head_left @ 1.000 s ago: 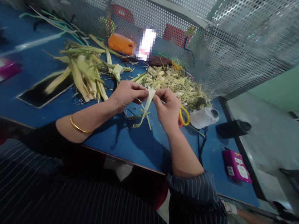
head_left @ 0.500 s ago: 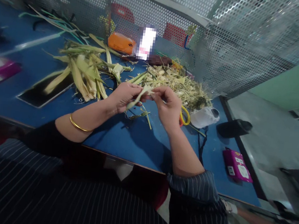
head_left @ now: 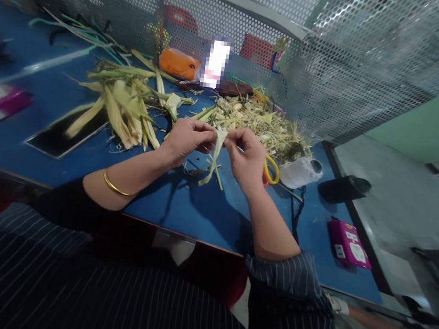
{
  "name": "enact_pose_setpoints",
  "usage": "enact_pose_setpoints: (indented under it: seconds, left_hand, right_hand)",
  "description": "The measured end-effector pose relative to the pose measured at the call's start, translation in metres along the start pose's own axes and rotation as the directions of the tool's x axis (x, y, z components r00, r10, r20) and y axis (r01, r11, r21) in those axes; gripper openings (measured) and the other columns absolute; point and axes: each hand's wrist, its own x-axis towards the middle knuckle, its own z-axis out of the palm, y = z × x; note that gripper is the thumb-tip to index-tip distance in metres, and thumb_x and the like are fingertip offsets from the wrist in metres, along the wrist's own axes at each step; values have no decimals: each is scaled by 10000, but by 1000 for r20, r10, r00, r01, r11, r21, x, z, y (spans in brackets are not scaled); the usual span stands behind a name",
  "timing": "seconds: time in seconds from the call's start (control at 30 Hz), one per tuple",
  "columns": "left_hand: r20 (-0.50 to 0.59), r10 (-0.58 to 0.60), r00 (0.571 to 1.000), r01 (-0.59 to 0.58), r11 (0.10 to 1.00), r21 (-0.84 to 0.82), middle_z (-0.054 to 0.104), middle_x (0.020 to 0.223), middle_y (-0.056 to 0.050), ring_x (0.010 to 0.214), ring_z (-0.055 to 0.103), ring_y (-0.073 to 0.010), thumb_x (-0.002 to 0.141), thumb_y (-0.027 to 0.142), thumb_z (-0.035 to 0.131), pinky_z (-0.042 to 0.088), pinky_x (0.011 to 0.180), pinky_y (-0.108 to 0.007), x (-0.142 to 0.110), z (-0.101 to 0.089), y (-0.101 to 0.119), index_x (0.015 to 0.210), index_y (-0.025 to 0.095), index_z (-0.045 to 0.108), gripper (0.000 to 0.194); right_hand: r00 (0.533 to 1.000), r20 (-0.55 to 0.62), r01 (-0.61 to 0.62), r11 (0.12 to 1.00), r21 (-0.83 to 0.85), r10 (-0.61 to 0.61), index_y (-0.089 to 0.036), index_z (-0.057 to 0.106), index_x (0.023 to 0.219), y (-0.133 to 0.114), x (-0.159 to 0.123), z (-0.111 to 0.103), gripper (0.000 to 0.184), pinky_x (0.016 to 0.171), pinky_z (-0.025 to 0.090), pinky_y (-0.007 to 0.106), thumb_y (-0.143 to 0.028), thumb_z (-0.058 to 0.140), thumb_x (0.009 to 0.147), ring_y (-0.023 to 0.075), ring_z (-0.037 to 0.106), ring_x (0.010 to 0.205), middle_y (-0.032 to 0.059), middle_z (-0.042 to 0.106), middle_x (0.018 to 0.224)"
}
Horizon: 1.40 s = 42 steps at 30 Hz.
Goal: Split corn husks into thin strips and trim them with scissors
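Observation:
Between my two hands hangs a pale green strip of corn husk (head_left: 218, 151), its narrow lower end trailing down over the table. My left hand (head_left: 190, 139) pinches the strip's upper left edge between thumb and fingers. From the other side, my right hand (head_left: 246, 157) grips its upper right edge the same way. Beneath the strip, thin husk scraps (head_left: 218, 177) lie on the blue table (head_left: 213, 222). Yellow-handled scissors (head_left: 272, 169) rest just right of my right hand, partly hidden by it.
Long corn husks (head_left: 125, 103) are piled at left, partly over a black panel (head_left: 70, 134). Shredded husk (head_left: 262, 119) is heaped behind my hands. To the right are a white roll (head_left: 301, 173), a black cylinder (head_left: 343, 188) and a purple packet (head_left: 349, 242). Perforated metal mesh (head_left: 237, 8) borders the back.
The strip's free end, which lay across my left fingers, now hangs straight down between the hands. My left fingers have shifted up to the strip's top edge; my right hand has barely moved.

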Motion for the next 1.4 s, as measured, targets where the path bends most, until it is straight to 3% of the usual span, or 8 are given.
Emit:
enact_pose_setpoints:
  seconds: [0.27,0.53,0.77,0.87,0.97,1.07,1.2,1.4]
  left_hand:
    - [-40,161,986,-157,983,97,685,639,-32,528,617,-106,667,252,725,527,557,-230,-1,2,-1,739,121,725,149]
    - [-24,145,989,-144,987,66,684,623,-24,527,611,-99,662,203,699,530,570,-226,0,3,-1,724,115,711,108]
    - [37,160,986,-162,986,47,694,671,-43,578,627,-109,657,279,771,528,604,-235,-3,3,-1,761,109,716,206]
    - [15,124,992,-124,992,16,673,628,-30,551,615,-100,641,291,795,522,592,-227,-1,2,-2,721,109,699,220]
    - [28,5,1000,-3,997,-77,673,632,-29,531,611,-96,635,306,803,530,586,-235,1,0,-2,695,112,672,241]
    - [53,-109,993,116,981,-154,686,661,-28,538,620,-96,616,282,817,533,588,-232,2,-3,-2,724,122,663,246]
    - [92,-160,983,174,971,-164,698,687,-34,567,635,-99,650,281,798,529,597,-223,2,-5,-3,743,141,663,215]
    - [32,0,999,2,997,-83,702,663,-40,538,626,-101,672,277,766,541,609,-243,-1,1,-1,724,122,692,179]
  right_hand:
    - [1000,-15,-13,1000,10,13,-212,570,778,0,-1,1,91,677,455,267,-123,564,797,104,551,683,-32,609,734]
    - [997,-40,-62,997,42,64,-199,573,758,2,-1,3,70,613,413,245,-189,606,819,87,496,626,-42,561,678]
    - [996,-18,-86,994,64,87,-203,573,760,4,-1,3,135,617,436,249,-301,631,832,96,519,642,-33,564,678]
    - [997,-28,-64,997,46,65,-209,593,772,2,-1,2,59,617,437,249,-215,614,826,92,517,623,-42,557,659]
    - [1000,-6,-19,999,29,20,-217,630,818,0,0,0,64,670,461,267,-160,601,819,104,560,667,-35,600,699]
    - [999,15,36,999,8,-36,-223,656,860,2,0,-1,83,730,480,288,-165,608,823,121,606,741,-19,651,777]
    - [998,-10,59,998,-11,-59,-216,650,817,2,-1,0,70,750,484,292,-178,596,840,123,614,768,-14,662,795]
    - [997,-32,-67,994,85,70,-199,607,783,1,-1,2,49,665,474,274,-178,596,825,105,585,674,-28,625,711]
